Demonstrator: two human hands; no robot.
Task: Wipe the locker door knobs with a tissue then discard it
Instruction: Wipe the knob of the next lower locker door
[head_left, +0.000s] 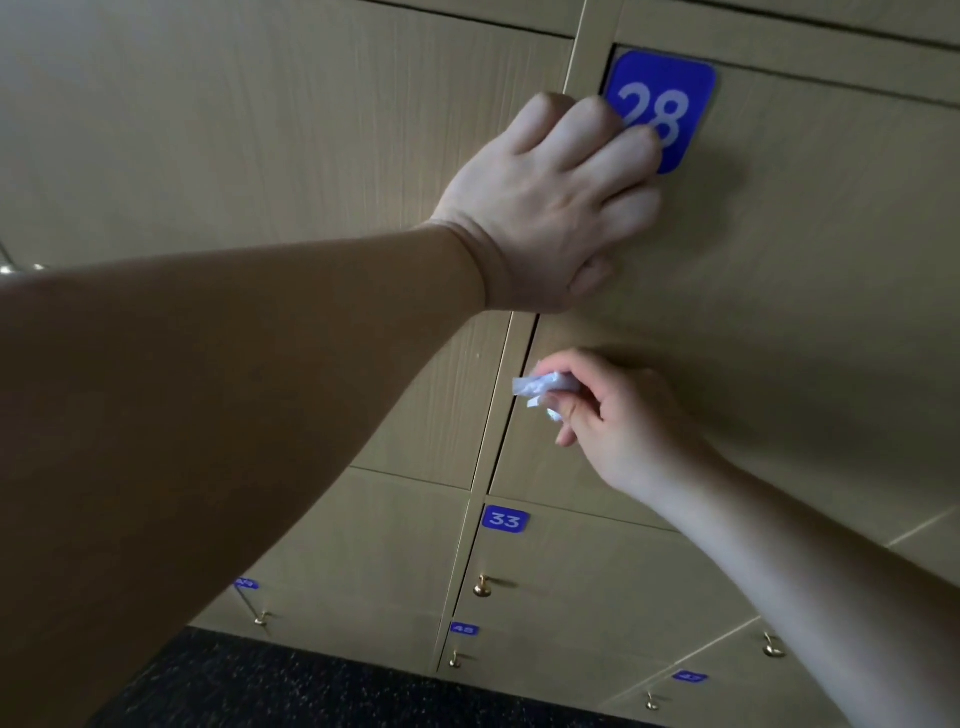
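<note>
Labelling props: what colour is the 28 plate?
The number plate is blue with white digits, seen in the head view.

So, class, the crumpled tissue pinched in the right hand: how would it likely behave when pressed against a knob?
The tissue is crumpled with loose corners, so probably floppy, moulding to whatever it wipes. The right hand pinches it with fingertips alone, suggesting it is very light. It looks thin, so hard rubbing might tear it.
</note>
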